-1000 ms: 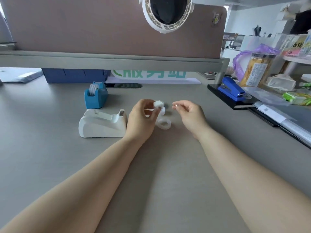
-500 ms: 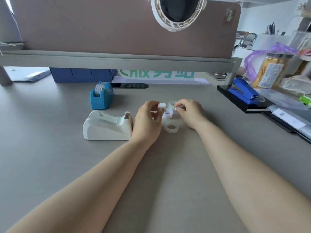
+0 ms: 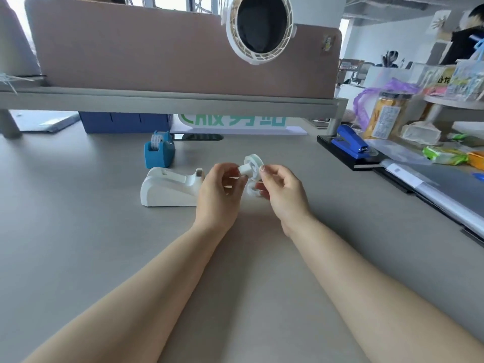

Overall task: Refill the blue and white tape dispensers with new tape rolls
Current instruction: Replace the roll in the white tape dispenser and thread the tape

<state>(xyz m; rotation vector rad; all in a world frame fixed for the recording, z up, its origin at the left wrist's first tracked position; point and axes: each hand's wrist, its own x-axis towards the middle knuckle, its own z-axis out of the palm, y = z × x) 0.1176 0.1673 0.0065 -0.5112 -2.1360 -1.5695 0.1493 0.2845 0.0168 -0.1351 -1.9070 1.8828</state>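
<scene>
- I see both of my hands raised just above the grey table (image 3: 78, 258), meeting near its middle.
- My left hand (image 3: 218, 195) has its grip closed on a small white spool core (image 3: 245, 169), pinched between thumb and fingertips at the stub end.
- My right hand (image 3: 281, 189) pinches the rim of a clear tape roll (image 3: 253, 163), thumb and forefinger closed on its right edge; the other fingers are curled loosely.
- The roll stands on edge, facing me, and the core's stub sits at its centre hole; I cannot tell how far in it is seated.
- A second tape roll (image 3: 252, 191) lies flat on the table under and between my hands, mostly hidden by my fingers.
- The white dispenser (image 3: 170, 191) rests on the table just left of my left hand, its cutter end toward that hand; its cradle looks empty.
- The blue dispenser (image 3: 158, 154) stands behind the white one, near it but apart, with a roll showing at its top.
- A blue stapler (image 3: 349, 141) sits on a black tray at the right, well apart from my hands.
- A white fan (image 3: 259, 27) hangs on the partition above the table.
</scene>
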